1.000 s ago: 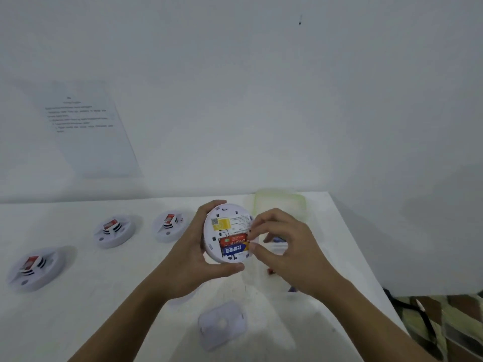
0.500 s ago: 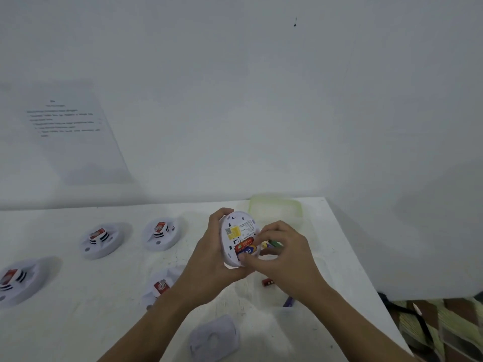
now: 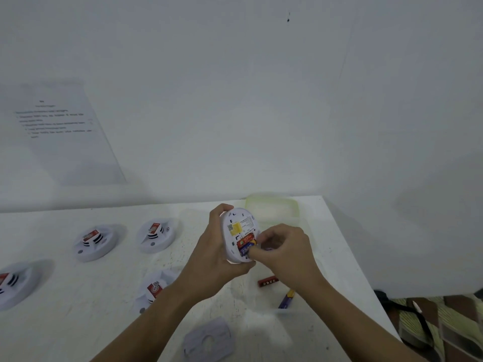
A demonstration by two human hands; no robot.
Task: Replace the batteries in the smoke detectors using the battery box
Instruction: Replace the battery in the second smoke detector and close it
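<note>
The left hand (image 3: 209,259) wraps round the rim of the smoke detector (image 3: 236,226), which looks light and hard, while the right hand (image 3: 285,254) pinches a small, smooth battery (image 3: 245,250).

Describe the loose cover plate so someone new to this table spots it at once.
On the white table, look at the near edge, between the forearms. The cover plate lies flat there. Unlike the domed detectors to the left, it is thin, grey, with a centre hole and no red label.
</note>
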